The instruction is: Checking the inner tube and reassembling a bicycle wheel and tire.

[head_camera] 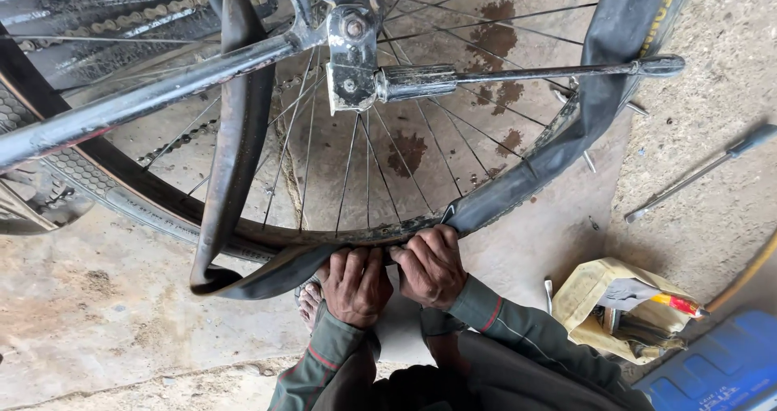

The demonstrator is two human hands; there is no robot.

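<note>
**Both hands press inner tube at bottom of bicycle wheel rim**

Black inner tube [243,120] hangs mostly free of the bicycle wheel [364,176]: one long loop droops on the left over the frame bar, another stretch runs up the right side past the axle rod [526,75]. Only the bottom section, right at the hands, lies against the rim [356,235]. Judging by this, the tube work is early or mid-way; most of the tube is outside the rim, and the tyre [89,176] sits loose at left.

Left hand [354,283] and right hand [430,265] are side by side, nearly touching, fingers curled down and closed over the tube where it meets the rim, knuckles up. Grip looks firm, not spread; thumbs hidden underneath, so can't tell whether they pinch.

Wheel lies over the concrete floor [97,314], wet patches showing through the spokes. A bare foot [310,302] shows just below the left hand. To the right: a long metal tool [696,172] on the floor, a yellow bag [623,306] with tools in it, a blue box [720,366] at the corner.
</note>
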